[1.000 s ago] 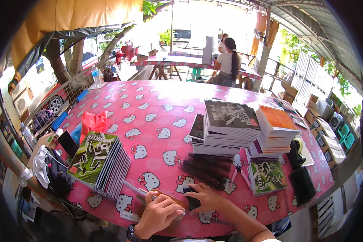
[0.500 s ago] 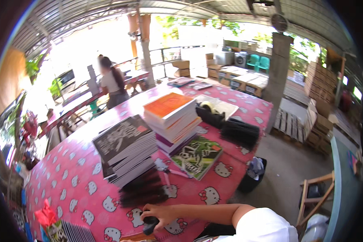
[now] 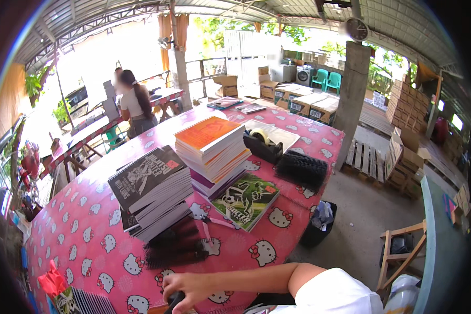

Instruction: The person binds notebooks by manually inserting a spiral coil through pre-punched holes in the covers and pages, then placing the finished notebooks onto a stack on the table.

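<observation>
My right hand (image 3: 187,291) reaches in from the lower right at the table's near edge. Its fingers are wrapped round a black handle (image 3: 176,300), whose lower part is cut off by the frame edge. My left hand is out of view. Just beyond the hand lies a bundle of black binding coils (image 3: 175,246). Behind that, a stack of black-covered books (image 3: 152,178) leans unevenly. A taller stack with an orange cover (image 3: 209,135) on top stands beside it, and a green-covered book (image 3: 246,201) lies flat to its right.
A tape dispenser (image 3: 261,146) and more black coils (image 3: 302,170) sit toward the table's right edge. Spiral-bound books (image 3: 86,302) stand near left. A bin (image 3: 322,222) is on the floor, right of the table. Another person (image 3: 136,102) stands at a far table.
My right hand, still on the black handle, is now lower and further left in the picture. The whole view has shifted slightly, moving the table and stacks left.
</observation>
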Motion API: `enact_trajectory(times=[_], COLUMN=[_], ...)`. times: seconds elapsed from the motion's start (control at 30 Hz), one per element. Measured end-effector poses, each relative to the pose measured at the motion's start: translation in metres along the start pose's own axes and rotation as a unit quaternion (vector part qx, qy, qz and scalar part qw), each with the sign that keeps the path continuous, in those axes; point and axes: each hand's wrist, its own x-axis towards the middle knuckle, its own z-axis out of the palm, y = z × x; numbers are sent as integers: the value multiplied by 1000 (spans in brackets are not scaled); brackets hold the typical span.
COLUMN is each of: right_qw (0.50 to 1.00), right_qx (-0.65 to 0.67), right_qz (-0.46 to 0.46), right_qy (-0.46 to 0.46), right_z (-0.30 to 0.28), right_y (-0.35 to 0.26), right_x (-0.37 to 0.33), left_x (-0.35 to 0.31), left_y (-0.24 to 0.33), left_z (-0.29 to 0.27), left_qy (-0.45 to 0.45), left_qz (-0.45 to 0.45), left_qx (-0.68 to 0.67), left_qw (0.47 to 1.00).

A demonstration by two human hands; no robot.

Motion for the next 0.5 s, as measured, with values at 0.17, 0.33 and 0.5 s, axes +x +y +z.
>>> enact_trajectory(times=[0.17,0.33,0.5], right_qw=[992,927,982], right_qx=[64,304,155], right_qz=[-61,-142,-30], right_qy=[-86,-168,-106], right_z=[4,-9,-15], right_y=[-8,-20,-4], right_x=[17,35,37], left_x=[-1,-3,1], left_y=[3,-13,-10], left_z=[0,16,13], left_qy=[37,71,97], left_qz=[-31,-59,-77], left_qx=[14,5,-8], left_qw=[999,996,992])
